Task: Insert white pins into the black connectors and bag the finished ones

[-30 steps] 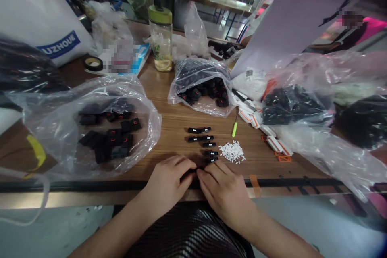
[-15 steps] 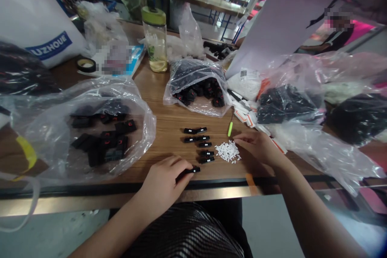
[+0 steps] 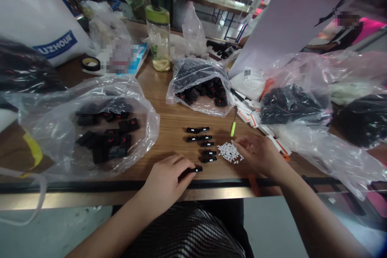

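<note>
My left hand (image 3: pixel 172 173) is closed on a small black plastic connector (image 3: pixel 198 168) with white dots on its face, near the table's front edge. Several similar black connectors (image 3: pixel 208 144) lie in a loose group just beyond it. To their right is a pile of tiny white plastic pegs (image 3: pixel 229 152). At the right side of that pile is my right hand (image 3: pixel 256 153), somewhat blurred, with its fingers curled together; whatever they pinch is hidden. A screwdriver with a yellow-green handle (image 3: pixel 232 129) lies beyond the pile.
Clear bags of black parts stand at the left (image 3: pixel 151 129), the middle (image 3: pixel 199 102) and the right (image 3: pixel 294 105). Behind them are a green-lidded bottle (image 3: pixel 160 40) and a tape roll (image 3: pixel 90 63). White-and-orange pieces (image 3: pixel 250 115) lie right of the screwdriver. A person (image 3: pixel 347 32) sits further back.
My right hand's fingers have drawn in at the right side of the white pile. My left hand stays on its connector. The whole view has shifted slightly.
</note>
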Demonstrator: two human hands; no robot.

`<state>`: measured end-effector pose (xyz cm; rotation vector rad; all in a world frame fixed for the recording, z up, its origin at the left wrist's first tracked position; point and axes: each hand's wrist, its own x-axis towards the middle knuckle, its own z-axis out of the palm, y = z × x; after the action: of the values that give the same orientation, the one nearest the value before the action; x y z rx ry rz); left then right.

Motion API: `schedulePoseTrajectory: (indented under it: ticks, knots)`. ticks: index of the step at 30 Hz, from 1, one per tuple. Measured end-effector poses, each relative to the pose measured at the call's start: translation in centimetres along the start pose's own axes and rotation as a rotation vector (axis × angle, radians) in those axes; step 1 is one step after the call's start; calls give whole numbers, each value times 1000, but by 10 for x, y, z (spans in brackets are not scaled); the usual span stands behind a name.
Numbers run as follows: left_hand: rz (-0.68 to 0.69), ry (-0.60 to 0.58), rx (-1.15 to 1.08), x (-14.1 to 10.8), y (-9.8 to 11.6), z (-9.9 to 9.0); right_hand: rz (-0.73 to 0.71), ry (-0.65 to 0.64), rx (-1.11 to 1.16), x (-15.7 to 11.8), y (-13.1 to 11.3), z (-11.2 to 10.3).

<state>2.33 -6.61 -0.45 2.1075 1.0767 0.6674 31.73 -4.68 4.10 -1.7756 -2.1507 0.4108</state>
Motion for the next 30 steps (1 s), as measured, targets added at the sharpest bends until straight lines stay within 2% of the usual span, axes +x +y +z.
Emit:
schedulePoseTrajectory:
  ticks: [3, 5, 7, 13, 17, 21, 25, 30]
  knots:
    - [-4, -3, 0, 1, 1, 1, -164, -36, 287, -10, -45, 12]
    - [0, -7, 1, 1, 2, 1, -259, -39, 339, -15, -69, 23]
    - [5, -11, 3, 1, 2, 0, -295, -48, 324, -16, -83, 33]
    - [-2, -4, 14, 1, 2, 0, -312, -54, 198, -15, -85, 47]
    - [-1, -9, 24, 1, 1, 1, -353, -57, 78, -16, -89, 47]
    - [-9, 1, 18, 2, 1, 1, -465, -13, -103, -20, -95, 46]
    - [-10, -1, 8, 1, 2, 0, -505, 65, -163, -24, -94, 45]
    - [1, 9, -8, 1, 3, 0, -543, 65, -273, -25, -97, 48]
